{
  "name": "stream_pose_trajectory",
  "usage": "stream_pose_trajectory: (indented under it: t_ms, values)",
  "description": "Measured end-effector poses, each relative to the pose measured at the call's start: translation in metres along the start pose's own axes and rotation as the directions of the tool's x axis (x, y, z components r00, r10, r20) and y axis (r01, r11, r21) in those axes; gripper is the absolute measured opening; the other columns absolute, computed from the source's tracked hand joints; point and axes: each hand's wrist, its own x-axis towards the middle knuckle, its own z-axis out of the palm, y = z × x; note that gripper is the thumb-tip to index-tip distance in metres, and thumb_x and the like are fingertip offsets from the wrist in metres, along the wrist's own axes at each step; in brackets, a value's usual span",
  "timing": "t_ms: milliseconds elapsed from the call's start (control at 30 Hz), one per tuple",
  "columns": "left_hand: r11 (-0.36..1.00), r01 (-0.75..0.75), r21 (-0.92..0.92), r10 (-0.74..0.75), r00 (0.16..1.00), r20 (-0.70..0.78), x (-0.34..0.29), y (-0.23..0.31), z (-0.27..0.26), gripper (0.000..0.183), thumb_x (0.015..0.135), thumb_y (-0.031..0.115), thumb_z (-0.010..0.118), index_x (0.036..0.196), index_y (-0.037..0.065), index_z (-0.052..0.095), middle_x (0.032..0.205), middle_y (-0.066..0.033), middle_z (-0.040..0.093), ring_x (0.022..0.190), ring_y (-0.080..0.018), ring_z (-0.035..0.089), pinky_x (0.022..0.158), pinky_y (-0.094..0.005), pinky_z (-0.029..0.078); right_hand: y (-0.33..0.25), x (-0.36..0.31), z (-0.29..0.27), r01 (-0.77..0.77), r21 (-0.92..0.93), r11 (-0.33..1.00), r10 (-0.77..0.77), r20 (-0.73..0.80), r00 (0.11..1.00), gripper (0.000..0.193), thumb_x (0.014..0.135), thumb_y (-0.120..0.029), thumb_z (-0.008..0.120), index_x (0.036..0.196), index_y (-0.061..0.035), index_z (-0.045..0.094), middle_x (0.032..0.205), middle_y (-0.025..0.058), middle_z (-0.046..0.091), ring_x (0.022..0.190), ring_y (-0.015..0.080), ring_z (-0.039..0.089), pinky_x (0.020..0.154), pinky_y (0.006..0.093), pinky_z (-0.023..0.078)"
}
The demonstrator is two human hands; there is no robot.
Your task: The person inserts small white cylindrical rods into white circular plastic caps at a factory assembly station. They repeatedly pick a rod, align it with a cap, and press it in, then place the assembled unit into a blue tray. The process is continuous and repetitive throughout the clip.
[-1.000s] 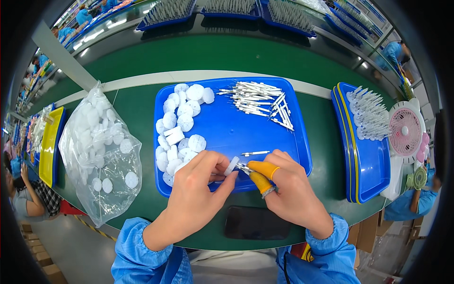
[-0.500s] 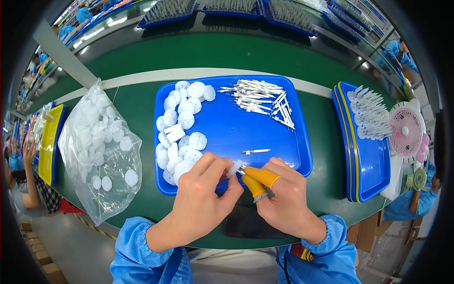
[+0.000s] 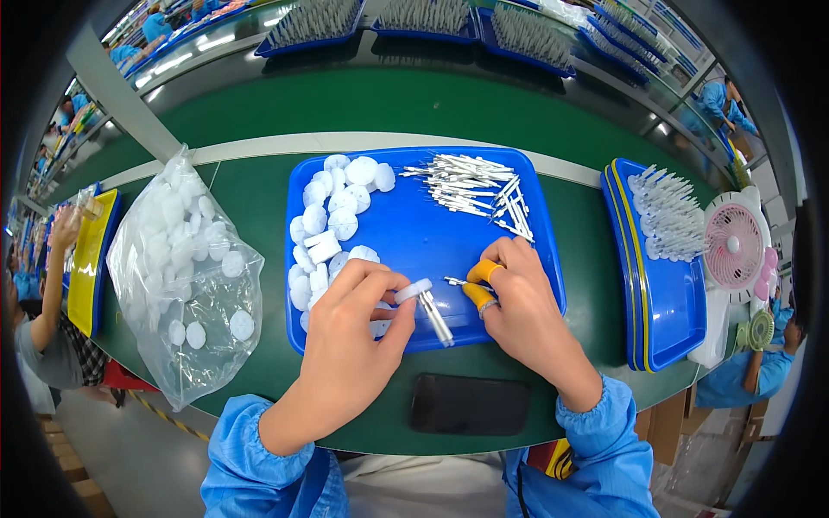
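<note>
Between the thumb and fingers of my left hand [image 3: 350, 332] is a white round plastic disc [image 3: 414, 291], held on edge with slim white and metallic rods [image 3: 435, 319] sticking out of it toward me. My right hand [image 3: 527, 298], yellow finger covers on its thumb and forefinger, is closed in a pinch on a thin rod [image 3: 454, 281] whose tip points left toward the disc. Both hands are over the near part of the blue tray [image 3: 423, 233]. White discs [image 3: 343, 224] are heaped along the tray's left side, and a loose pile of thin rods [image 3: 466, 183] lies at its far right.
A clear bag of white discs [image 3: 177, 250] lies left of the tray, beside a yellow tray [image 3: 93, 268]. Stacked blue trays [image 3: 669, 324] with finished-looking rod clusters [image 3: 665, 211] and a pink-white fan [image 3: 734, 233] stand right. A black phone [image 3: 471, 404] lies near the table edge.
My hands have moved apart; the disc in my left hand has turned, showing its rods. My right hand has moved up and taken hold of the single rod that lay in the tray.
</note>
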Motion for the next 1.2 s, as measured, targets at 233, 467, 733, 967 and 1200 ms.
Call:
stream_pose_trajectory:
  t_ms: [233, 467, 733, 967, 1200]
  values:
    - [0.991, 0.078, -0.109, -0.071, 0.995, 0.069, 0.0, 0.006, -0.002, 0.015, 0.094, -0.004, 0.075, 0.108, -0.002, 0.072, 0.1, -0.0092, 0.068, 0.091, -0.0167, 0.074, 0.076, -0.0312, 0.067, -0.032, -0.018, -0.02, 0.034, 0.363, 0.931, -0.034, -0.008, 0.999, 0.039, 0.075, 0.013, 0.072, 0.113, 0.0045, 0.075, 0.094, 0.0149, 0.064, 0.086, 0.0346, 0.06, 0.076, 0.0419, 0.048]
    - [0.997, 0.019, -0.071, -0.014, 0.997, 0.072, 0.0, 0.006, 0.001, 0.016, 0.094, -0.003, 0.075, 0.109, -0.002, 0.07, 0.097, -0.0113, 0.068, 0.086, -0.0213, 0.075, 0.076, -0.0336, 0.067, -0.029, -0.02, -0.015, 0.157, 0.293, 0.943, -0.172, 0.026, 0.985, 0.049, 0.067, 0.013, 0.069, 0.115, 0.0065, 0.076, 0.092, 0.0141, 0.059, 0.086, 0.034, 0.056, 0.076, 0.0434, 0.045]
    - [0.996, 0.043, -0.074, -0.038, 0.996, 0.077, -0.003, 0.005, 0.005, 0.014, 0.093, -0.002, 0.075, 0.105, -0.002, 0.069, 0.093, -0.0137, 0.068, 0.083, -0.0258, 0.076, 0.076, -0.0366, 0.066, -0.025, -0.017, -0.013, 0.144, 0.191, 0.971, -0.144, -0.012, 0.99, 0.039, 0.072, 0.013, 0.074, 0.11, 0.0035, 0.077, 0.086, 0.013, 0.062, 0.08, 0.0309, 0.056, 0.072, 0.041, 0.043]
    - [0.999, -0.034, -0.022, 0.035, 0.997, 0.065, -0.006, -0.002, 0.01, 0.016, 0.089, 0.0, 0.078, 0.102, -0.002, 0.069, 0.092, -0.015, 0.068, 0.081, -0.0293, 0.076, 0.072, -0.0371, 0.064, -0.033, -0.021, 0.0, 0.154, 0.239, 0.959, -0.153, -0.024, 0.988, 0.028, 0.061, 0.009, 0.071, 0.09, 0.0099, 0.072, 0.091, 0.0151, 0.06, 0.085, 0.0337, 0.056, 0.075, 0.0451, 0.046]
    - [0.996, -0.094, -0.009, 0.094, 0.995, 0.039, -0.009, 0.0, 0.01, 0.017, 0.087, -0.001, 0.076, 0.102, -0.002, 0.069, 0.091, -0.015, 0.066, 0.075, -0.0303, 0.074, 0.066, -0.0384, 0.06, -0.039, -0.026, 0.004, 0.145, 0.262, 0.954, -0.101, -0.175, 0.979, 0.042, 0.064, 0.014, 0.07, 0.103, 0.0044, 0.078, 0.08, 0.0126, 0.064, 0.071, 0.0305, 0.057, 0.06, 0.0394, 0.044]
